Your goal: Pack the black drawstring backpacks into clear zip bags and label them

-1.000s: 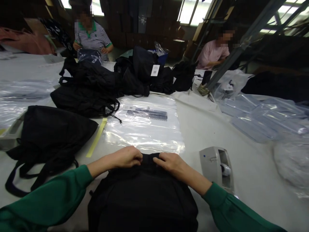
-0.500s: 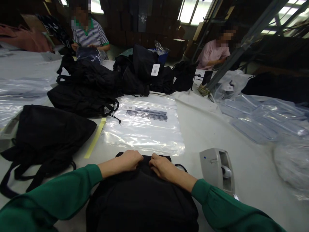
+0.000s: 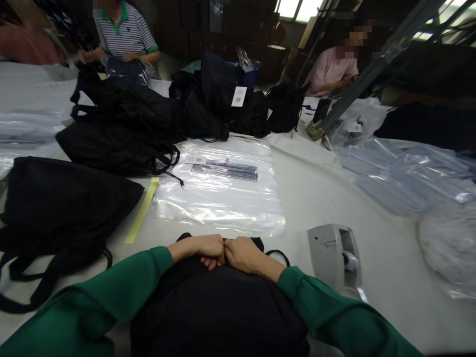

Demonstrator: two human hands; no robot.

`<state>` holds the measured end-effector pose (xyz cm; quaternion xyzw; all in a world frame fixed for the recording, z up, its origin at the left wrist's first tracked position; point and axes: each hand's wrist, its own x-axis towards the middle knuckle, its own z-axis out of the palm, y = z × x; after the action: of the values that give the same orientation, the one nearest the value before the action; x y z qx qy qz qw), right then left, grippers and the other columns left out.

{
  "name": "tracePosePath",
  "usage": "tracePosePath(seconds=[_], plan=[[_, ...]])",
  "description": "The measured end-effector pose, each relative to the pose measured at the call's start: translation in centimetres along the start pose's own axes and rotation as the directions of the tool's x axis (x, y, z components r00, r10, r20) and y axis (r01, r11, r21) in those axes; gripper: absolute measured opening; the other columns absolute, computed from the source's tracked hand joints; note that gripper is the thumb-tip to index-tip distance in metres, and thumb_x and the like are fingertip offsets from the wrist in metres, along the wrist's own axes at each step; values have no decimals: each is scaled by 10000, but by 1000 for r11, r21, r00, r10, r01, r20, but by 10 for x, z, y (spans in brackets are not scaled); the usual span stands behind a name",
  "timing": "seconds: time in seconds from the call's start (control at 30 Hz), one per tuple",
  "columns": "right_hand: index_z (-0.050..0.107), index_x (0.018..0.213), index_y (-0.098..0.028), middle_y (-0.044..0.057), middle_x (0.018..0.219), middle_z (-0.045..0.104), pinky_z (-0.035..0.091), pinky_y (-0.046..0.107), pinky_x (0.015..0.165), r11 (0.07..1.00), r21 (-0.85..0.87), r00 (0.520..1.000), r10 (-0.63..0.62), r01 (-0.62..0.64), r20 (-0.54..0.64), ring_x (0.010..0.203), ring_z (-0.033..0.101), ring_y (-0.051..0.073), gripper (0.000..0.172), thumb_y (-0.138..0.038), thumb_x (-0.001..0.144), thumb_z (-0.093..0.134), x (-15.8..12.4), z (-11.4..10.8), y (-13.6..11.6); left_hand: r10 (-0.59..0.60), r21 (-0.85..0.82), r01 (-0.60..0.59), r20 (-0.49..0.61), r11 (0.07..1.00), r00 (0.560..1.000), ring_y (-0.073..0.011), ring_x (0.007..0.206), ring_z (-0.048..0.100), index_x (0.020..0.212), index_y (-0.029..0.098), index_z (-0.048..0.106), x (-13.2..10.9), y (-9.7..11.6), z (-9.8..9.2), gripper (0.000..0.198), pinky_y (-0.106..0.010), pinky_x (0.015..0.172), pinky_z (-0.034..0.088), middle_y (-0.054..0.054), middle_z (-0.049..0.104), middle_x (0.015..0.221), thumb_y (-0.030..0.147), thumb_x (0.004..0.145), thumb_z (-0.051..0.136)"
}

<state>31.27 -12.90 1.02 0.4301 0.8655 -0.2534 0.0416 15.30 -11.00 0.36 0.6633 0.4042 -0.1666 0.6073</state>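
Note:
A black fabric bag (image 3: 219, 307) lies on the white-covered table right in front of me, its top edge pointing away. My left hand (image 3: 212, 251) and my right hand (image 3: 240, 253) meet at the middle of that top edge. Both have curled fingers on the black cloth, and their knuckles touch. What exactly the fingertips pinch is hidden, though the bag's fabric lies directly under them. Just beyond the bag is a stack of clear plastic bags (image 3: 223, 191) with a printed block of text.
Black bags (image 3: 63, 198) lie at the left, with more (image 3: 219, 99) piled at the back. A yellow strip (image 3: 142, 210) is on the table. At right are a tape dispenser (image 3: 334, 258) and clear plastic packs (image 3: 409, 173). Two people (image 3: 126, 32) (image 3: 330, 72) work across the table.
My hands have come together until they touch; before, a gap lay between them. The view has tilted slightly downward. The person at the back left has moved a hand outward.

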Motion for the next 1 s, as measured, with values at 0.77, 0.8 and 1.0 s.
tracePosePath(seconds=[0.77,0.8,1.0], plan=[[644,756,-167,39,798,627,411,260,760,967,142,835,253,-210,-489,797,589,164,394,-268,1001,352,48,-49,119,331,435,56,-757,899,564,-231,943,585,950,190,636,14,-39,-89,254,-336,843,423,-79,620,946,295,942,405],[639,748,-170,40,789,627,412,265,758,969,137,828,248,-207,-503,787,591,165,420,-282,1010,331,48,-51,119,337,434,52,-765,899,548,-221,917,591,918,187,622,15,-39,-91,284,-323,822,424,-74,627,918,284,958,358],[657,927,-149,89,890,648,428,327,785,979,80,788,197,-186,-583,851,593,227,404,-430,996,376,48,-57,103,348,428,50,-793,903,500,-197,777,599,869,204,541,20,-33,-109,297,-292,691,416,-37,630,815,310,978,286]])
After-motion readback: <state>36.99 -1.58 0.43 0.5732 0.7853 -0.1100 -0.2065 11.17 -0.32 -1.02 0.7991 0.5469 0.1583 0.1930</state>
